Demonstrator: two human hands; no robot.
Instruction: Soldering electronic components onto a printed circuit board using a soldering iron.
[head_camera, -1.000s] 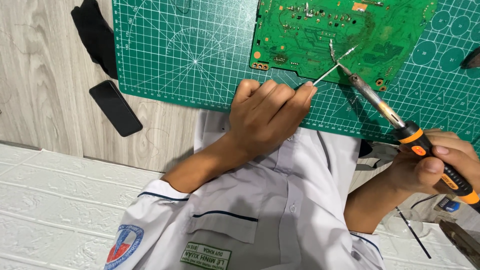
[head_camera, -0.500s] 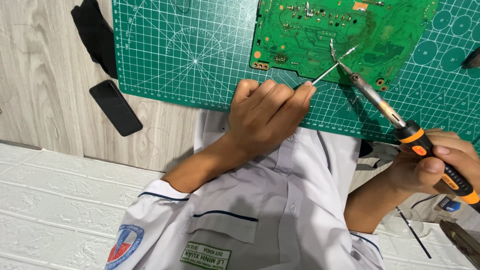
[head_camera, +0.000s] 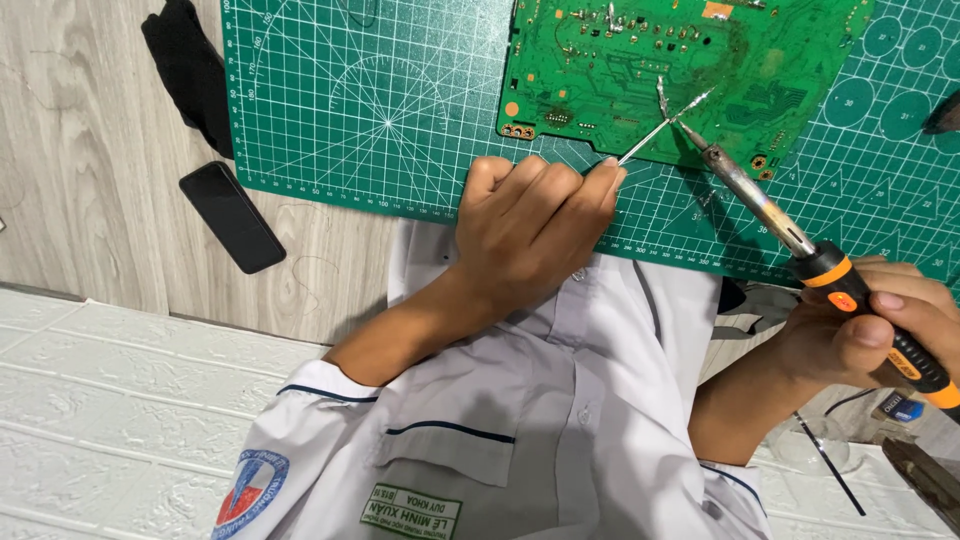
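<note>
A pale wood-grain tabletop (head_camera: 90, 170) carries a green cutting mat (head_camera: 380, 110), a black phone (head_camera: 231, 216) beside the mat's left edge, and black cloth (head_camera: 190, 70).

- A dark phone screen (head_camera: 231, 216), a black rectangle, lies switched off on the wooden surface (head_camera: 90, 150) at left.
- A round red-and-blue badge (head_camera: 248, 487) and a green rectangular name label (head_camera: 410, 513) sit near, on the white shirt.
</note>
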